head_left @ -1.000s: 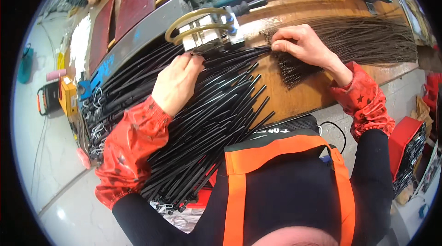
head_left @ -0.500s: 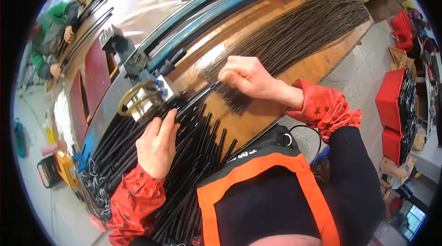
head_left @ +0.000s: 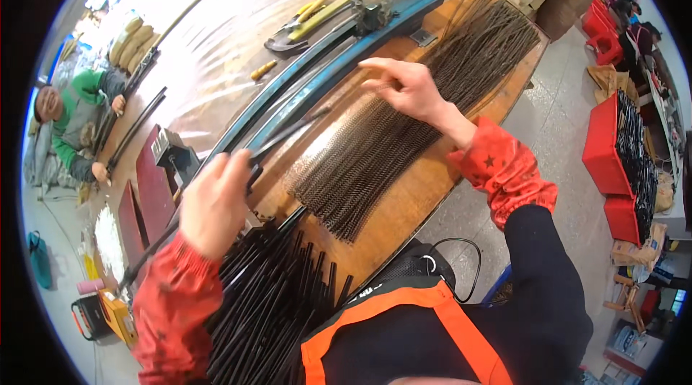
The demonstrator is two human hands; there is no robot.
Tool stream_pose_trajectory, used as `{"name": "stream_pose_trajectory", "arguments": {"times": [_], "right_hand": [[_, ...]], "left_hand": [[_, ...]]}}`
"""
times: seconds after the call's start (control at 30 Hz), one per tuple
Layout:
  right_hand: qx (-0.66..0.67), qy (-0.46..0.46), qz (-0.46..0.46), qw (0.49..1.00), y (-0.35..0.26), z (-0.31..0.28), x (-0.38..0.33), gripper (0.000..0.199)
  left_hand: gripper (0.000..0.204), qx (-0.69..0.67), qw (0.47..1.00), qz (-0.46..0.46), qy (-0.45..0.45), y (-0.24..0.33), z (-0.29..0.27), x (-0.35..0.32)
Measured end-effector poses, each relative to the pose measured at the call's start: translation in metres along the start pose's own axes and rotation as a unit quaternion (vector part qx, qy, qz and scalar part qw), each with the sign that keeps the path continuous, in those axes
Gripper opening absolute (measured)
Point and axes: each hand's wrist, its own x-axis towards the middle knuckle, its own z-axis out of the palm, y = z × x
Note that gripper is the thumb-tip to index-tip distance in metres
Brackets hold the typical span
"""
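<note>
My left hand (head_left: 214,206), slightly blurred, is closed around a long thin black tube (head_left: 294,127). The tube slants from beside my left sleeve up to the right, over the blue rail. My right hand (head_left: 409,91) is raised beyond the tube's far end, its index finger stretched out and the others loosely bent; I see nothing in it. Below it lies a wide bundle of dark, spring-like twisted wires (head_left: 382,147) on the wooden tabletop (head_left: 393,230). A heap of black tubes (head_left: 252,306) lies in front of me, beneath my left forearm.
A blue metal rail (head_left: 317,93) runs across the table, with a hammer (head_left: 288,46) and yellow-handled tools behind it. A person in green sleeves (head_left: 90,107) handles black rods at the far left. Red bins (head_left: 605,158) of black parts stand at the right.
My right hand has moved up and right, away from the tube, and its fingers have loosened. My left hand has shifted left and up with the tube. My view has turned, showing more wire bundle.
</note>
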Motion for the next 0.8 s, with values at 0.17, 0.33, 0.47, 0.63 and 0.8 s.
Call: {"name": "stream_pose_trajectory", "arguments": {"times": [0.17, 0.33, 0.47, 0.63, 0.8], "right_hand": [[0.047, -0.049, -0.075, 0.995, 0.002, 0.001, 0.021, 0.055], [-0.104, -0.049, 0.123, 0.986, 0.087, -0.040, 0.002, 0.034], [-0.060, -0.044, -0.005, 0.997, 0.058, -0.037, 0.021, 0.025], [-0.070, -0.004, -0.054, 0.996, 0.039, -0.040, 0.026, 0.027], [-0.195, 0.032, 0.043, 0.979, 0.102, -0.054, 0.003, 0.023]], "left_hand": [[0.025, -0.049, 0.997, 0.016, -0.057, 0.009, 0.037, 0.044], [0.026, -0.057, 0.994, 0.031, -0.084, 0.012, 0.043, 0.069], [0.026, -0.070, 0.996, 0.028, -0.056, 0.012, 0.061, 0.071], [0.033, -0.063, 0.996, 0.048, -0.033, 0.007, 0.058, 0.079], [0.034, -0.049, 0.996, 0.026, -0.071, 0.020, 0.056, 0.076]]}}
